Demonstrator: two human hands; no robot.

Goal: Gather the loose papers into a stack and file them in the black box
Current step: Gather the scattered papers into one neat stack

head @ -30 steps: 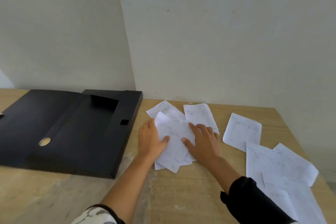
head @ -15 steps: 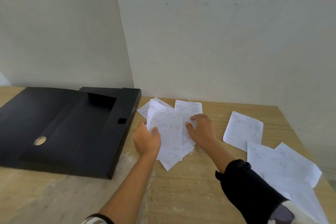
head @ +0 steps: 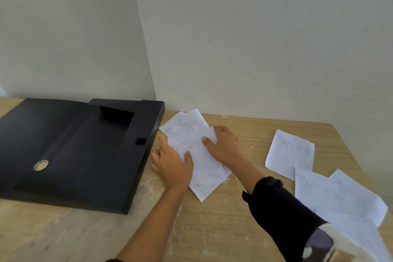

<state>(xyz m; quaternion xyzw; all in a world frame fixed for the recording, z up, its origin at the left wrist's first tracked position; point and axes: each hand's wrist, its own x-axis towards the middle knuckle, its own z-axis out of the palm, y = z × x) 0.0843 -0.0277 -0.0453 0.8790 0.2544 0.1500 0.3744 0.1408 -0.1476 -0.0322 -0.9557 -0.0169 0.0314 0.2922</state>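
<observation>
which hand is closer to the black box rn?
Left. The left hand sits just beside the black box; the right hand is farther off, across the paper pile.

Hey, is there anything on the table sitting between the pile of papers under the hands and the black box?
Nothing visible. The pile of papers lies just right of the black box, with only a bare strip of table between. The left hand rests on the pile's box-side edge.
</observation>
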